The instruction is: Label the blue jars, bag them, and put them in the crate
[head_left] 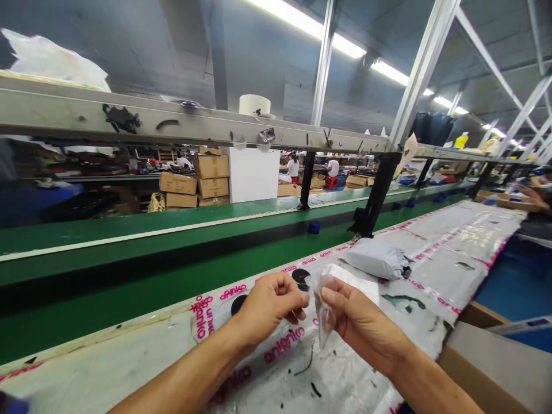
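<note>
White ceiling lights (302, 19) above the green conveyor belt (142, 282) glare, blown out (the ceiling (259, 43) itself looks dim); a dark shadow (181, 248) runs along the belt, and the background (254, 175) beyond it is soft.

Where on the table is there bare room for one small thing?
The table cover looks bare between the left forearm and the green belt, and mostly bare beyond the grey bag. It is crowded around the left hand and right hand: black discs, clear bag, white sheet.
</note>
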Available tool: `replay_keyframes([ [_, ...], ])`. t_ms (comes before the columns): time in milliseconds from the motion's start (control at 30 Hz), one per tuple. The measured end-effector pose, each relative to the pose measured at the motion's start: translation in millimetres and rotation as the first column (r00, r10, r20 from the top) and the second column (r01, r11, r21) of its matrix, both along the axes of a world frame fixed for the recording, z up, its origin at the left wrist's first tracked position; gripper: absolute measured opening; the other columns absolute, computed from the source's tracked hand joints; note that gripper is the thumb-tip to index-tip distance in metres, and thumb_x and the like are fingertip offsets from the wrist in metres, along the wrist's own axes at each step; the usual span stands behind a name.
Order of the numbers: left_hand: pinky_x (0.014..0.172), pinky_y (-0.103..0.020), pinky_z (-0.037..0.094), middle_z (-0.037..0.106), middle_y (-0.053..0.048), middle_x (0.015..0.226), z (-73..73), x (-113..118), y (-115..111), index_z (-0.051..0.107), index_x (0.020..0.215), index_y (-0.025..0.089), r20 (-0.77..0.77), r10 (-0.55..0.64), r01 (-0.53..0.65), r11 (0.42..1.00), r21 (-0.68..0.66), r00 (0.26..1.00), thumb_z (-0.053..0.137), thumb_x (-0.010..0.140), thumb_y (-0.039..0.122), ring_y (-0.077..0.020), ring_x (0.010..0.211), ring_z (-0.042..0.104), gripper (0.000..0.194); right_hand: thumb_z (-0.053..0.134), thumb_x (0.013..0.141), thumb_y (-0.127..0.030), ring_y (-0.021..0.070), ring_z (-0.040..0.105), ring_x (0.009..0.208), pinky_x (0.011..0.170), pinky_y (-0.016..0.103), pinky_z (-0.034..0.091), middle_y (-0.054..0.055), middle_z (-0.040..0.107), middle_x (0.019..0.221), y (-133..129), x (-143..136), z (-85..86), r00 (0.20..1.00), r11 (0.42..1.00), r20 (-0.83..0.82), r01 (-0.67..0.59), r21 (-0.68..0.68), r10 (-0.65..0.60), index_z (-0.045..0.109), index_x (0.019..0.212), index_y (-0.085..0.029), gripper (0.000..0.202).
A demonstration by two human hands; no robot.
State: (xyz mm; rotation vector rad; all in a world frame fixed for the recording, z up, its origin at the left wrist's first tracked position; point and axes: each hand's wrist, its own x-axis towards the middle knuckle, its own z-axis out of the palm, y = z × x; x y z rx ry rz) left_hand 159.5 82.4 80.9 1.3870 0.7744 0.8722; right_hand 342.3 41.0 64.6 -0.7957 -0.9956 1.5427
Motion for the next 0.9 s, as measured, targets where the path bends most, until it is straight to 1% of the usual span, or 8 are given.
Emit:
replay_keyframes([
  [133,0.054,-0.024,0.046,0.059,0.003,0.058,8.6,-24,0,0.049,0.069,0.019,-0.017,0.227,-0.225,0.971,0.086,0.974,0.073,0.072,0.033,-0.0112,0.053,0.055,0.028,0.085,0.075,-0.037,0.0099,0.053,0.058,0.056,0.023,0.045,-0.004,0.056,0.068,10,-19,9.0,0.995,0.996,0.071,0.070,0.061,-0.075,0.056,0.081,-0.018,0.036],
  [300,0.056,-0.025,0.049,0.063,0.002,0.072,13.5,-38,-4,0.058,0.092,0.017,0.013,0.045,-0.045,0.999,-0.017,0.999,0.085,0.064,0.034,-0.0121,0.060,0.059,0.042,0.081,0.078,-0.043,0.0138,0.057,0.066,0.062,0.028,0.048,0.000,0.061,0.076,25,-57,7.9,0.994,0.996,-0.060,-0.091,0.027,0.092,0.055,0.084,-0.019,0.036],
  [467,0.063,-0.024,0.049,0.065,-0.002,0.074,7.9,-57,-3,0.058,0.080,0.015,0.070,0.032,-0.027,0.997,-0.076,0.997,0.080,0.073,0.037,-0.0114,0.065,0.059,0.032,0.087,0.071,-0.041,0.0095,0.051,0.060,0.057,0.022,0.044,-0.004,0.055,0.067,34,-78,6.4,0.981,0.988,-0.120,-0.156,0.007,0.155,0.053,0.078,-0.019,0.042],
  [567,0.061,-0.024,0.048,0.063,0.001,0.069,5.1,-68,-3,0.056,0.081,0.016,0.121,0.084,-0.069,0.990,-0.124,0.989,0.079,0.072,0.036,-0.0105,0.061,0.058,0.031,0.088,0.068,-0.044,0.0081,0.047,0.055,0.052,0.020,0.043,-0.006,0.053,0.062,34,-79,9.6,0.987,0.988,-0.057,-0.155,-0.023,0.153,0.052,0.077,-0.019,0.045],
  [667,0.059,-0.025,0.048,0.062,0.002,0.063,-0.1,-77,-3,0.052,0.080,0.018,0.068,0.208,-0.201,0.974,-0.102,0.976,0.075,0.070,0.035,-0.0114,0.057,0.057,0.029,0.087,0.067,-0.045,0.0092,0.047,0.055,0.052,0.021,0.044,-0.006,0.054,0.061,35,-80,11.0,0.991,0.991,0.036,-0.128,-0.028,0.129,0.052,0.081,-0.020,0.045],
  [767,0.054,-0.024,0.044,0.059,0.004,0.058,-8.3,-85,-2,0.048,0.080,0.021,-0.024,0.371,-0.372,0.928,-0.025,0.928,0.064,0.073,0.031,-0.0131,0.055,0.056,0.021,0.081,0.070,-0.039,0.0116,0.049,0.054,0.053,0.024,0.043,-0.007,0.053,0.059,40,-82,7.2,0.962,0.996,0.265,0.039,0.077,-0.059,0.051,0.087,-0.022,0.039],
  [833,0.049,-0.022,0.038,0.052,0.007,0.056,-13.0,-92,-1,0.047,0.079,0.022,-0.082,0.428,-0.422,0.903,0.080,0.900,0.057,0.076,0.027,-0.0116,0.051,0.049,0.012,0.072,0.075,-0.030,0.0121,0.048,0.052,0.052,0.023,0.039,-0.009,0.050,0.056,45,-84,2.0,0.842,0.949,0.459,0.176,0.263,-0.283,0.050,0.088,-0.023,0.026],
  [900,0.051,-0.023,0.036,0.051,0.006,0.061,-15.8,-99,-1,0.051,0.077,0.022,-0.174,0.453,-0.406,0.879,0.250,0.874,0.048,0.081,0.023,-0.0110,0.053,0.046,0.004,0.062,0.077,-0.021,0.0122,0.047,0.051,0.051,0.023,0.034,-0.009,0.048,0.055,48,-86,-3.9,0.657,0.861,0.587,0.204,0.466,-0.473,0.050,0.086,-0.023,0.014],
])
